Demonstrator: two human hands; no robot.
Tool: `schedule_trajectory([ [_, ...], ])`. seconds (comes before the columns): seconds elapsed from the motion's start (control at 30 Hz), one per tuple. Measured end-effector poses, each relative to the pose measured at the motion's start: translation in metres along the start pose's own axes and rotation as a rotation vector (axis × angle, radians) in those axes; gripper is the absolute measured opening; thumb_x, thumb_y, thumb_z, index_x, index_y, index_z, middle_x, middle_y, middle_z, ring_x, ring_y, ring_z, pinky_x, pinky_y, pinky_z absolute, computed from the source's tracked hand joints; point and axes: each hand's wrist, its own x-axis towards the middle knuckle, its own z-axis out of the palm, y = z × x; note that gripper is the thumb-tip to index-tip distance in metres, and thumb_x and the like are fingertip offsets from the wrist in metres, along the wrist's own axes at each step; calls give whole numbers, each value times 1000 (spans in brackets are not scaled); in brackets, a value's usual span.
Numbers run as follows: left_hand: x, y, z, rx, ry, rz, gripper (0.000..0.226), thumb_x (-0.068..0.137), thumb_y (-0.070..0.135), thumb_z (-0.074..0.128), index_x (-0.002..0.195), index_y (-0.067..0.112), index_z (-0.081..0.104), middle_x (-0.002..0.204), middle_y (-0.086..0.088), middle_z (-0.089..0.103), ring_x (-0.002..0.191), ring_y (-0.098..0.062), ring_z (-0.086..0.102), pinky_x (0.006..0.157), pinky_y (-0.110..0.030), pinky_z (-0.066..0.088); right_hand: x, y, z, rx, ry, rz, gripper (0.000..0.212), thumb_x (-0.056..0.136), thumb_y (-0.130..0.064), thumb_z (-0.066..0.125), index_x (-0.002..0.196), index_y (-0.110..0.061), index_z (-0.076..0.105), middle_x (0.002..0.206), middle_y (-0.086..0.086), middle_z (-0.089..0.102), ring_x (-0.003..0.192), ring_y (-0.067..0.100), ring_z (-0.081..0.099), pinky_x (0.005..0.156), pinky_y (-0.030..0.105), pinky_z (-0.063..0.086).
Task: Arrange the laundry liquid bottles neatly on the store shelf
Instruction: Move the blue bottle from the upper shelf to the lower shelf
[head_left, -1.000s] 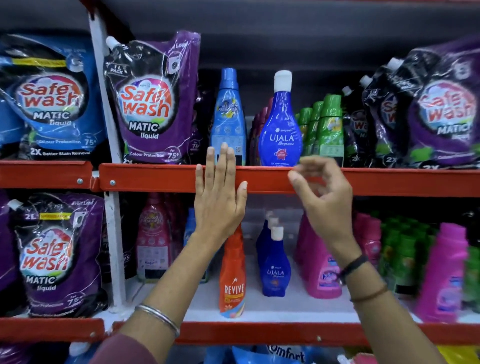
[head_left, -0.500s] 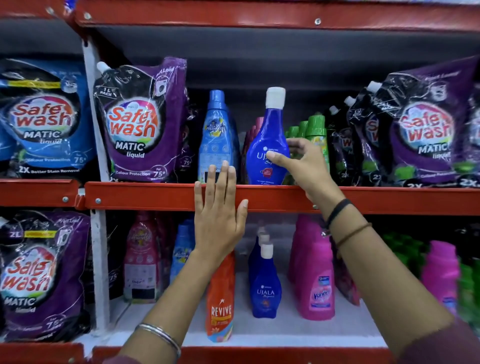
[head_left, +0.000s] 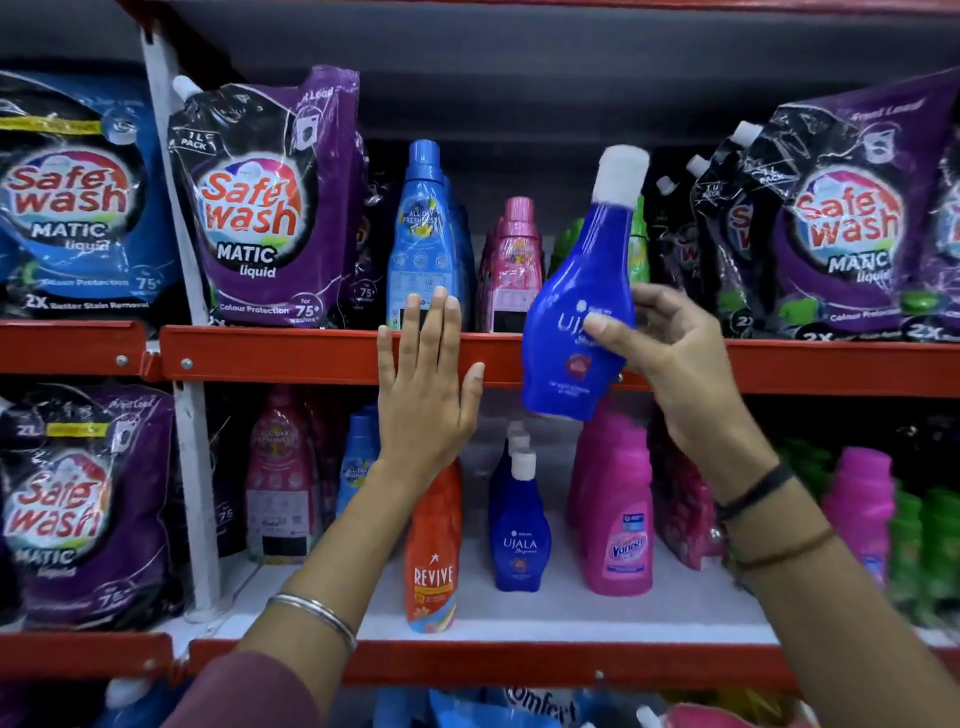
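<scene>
My right hand (head_left: 670, 358) grips a dark blue Ujala bottle (head_left: 582, 306) with a white cap, tilted to the right in the air in front of the upper shelf's red rail (head_left: 291, 356). My left hand (head_left: 423, 387) lies flat against that rail with fingers spread, empty. On the upper shelf stand a light blue bottle (head_left: 422, 234), pink bottles (head_left: 511, 265) and green bottles (head_left: 638, 244). The lower shelf (head_left: 519, 608) carries an orange Revive bottle (head_left: 431, 551), a row of small blue Ujala bottles (head_left: 519, 525) and pink Vanish bottles (head_left: 615, 514).
Purple Safe Wash pouches (head_left: 265, 208) fill the upper shelf's left side and more purple pouches (head_left: 841, 223) its right. A blue Safe Wash pouch (head_left: 72, 208) and a lower purple pouch (head_left: 78, 499) sit beyond the white upright post (head_left: 182, 291). Magenta bottles (head_left: 857, 509) and green bottles stand lower right.
My right hand reached up, closed on the blue Ujala bottle and lifted it off the upper shelf toward me, tilting it. My left hand stayed on the rail.
</scene>
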Motion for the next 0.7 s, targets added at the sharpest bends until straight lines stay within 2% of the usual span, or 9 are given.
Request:
schedule_trajectory([
  [0.1,0,0,0,2,3,1,62,98,40,29,151,9,17,160,-8,18,148,-24,7,119,-43,-6,-31,29,-6,21,-51,32,45,63,-8,80,104,-9,61,90,-3,72,78,6,67,72,19,55],
  [0.2,1,0,0,4,17,2,62,98,39,30,151,8,17,159,-9,19,148,-26,8,119,-44,-6,-58,61,-9,0,-92,92,37,66,-8,77,99,-18,62,89,-5,74,81,7,68,72,20,54],
  [0.4,0,0,2,21,33,8,62,98,38,32,150,7,17,159,-10,21,147,-28,11,118,-45,-6,-93,126,-8,-101,-99,245,40,69,-4,78,102,-16,59,94,-3,71,82,5,67,74,23,55],
  [0.6,0,-1,3,14,48,18,61,99,38,31,150,7,19,158,-11,23,147,-29,13,119,-46,-3,-112,191,-11,-197,-125,381,44,69,-19,81,107,-20,59,110,5,69,101,21,66,83,31,55],
  [0.7,0,-1,4,12,51,20,61,99,38,31,150,6,19,158,-11,23,147,-29,13,119,-46,-3,-120,209,-9,-203,-133,414,46,70,-18,81,110,-17,59,112,7,68,102,20,66,78,22,55],
])
